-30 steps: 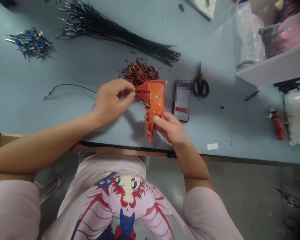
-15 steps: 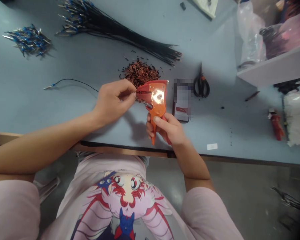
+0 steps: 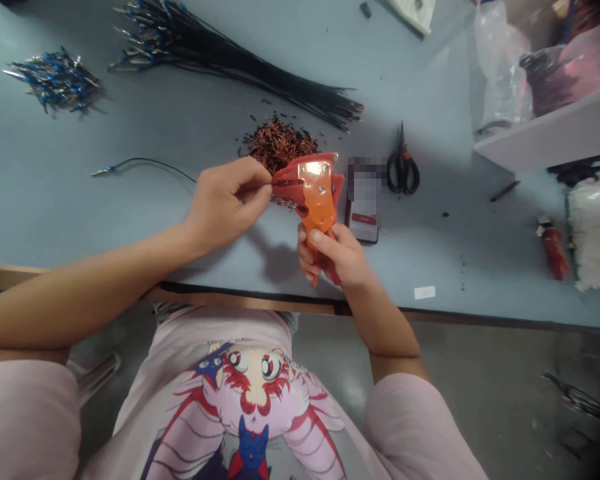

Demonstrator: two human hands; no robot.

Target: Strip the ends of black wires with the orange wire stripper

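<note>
Black wire bundle (image 3: 260, 71) lies beyond the left hand (image 3: 227, 197) and right hand (image 3: 341, 253); the right grips an orange-and-red tool (image 3: 320, 197), just squeezed tighter, probably biting the thin wire (image 3: 155, 161) the left pinches, trailing out leftward.

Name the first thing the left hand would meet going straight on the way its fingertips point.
The left hand would most likely meet the orange-and-red hand tool, at its red end, held in the right hand. The fingertips look very close to it, though depth is unclear.
</note>
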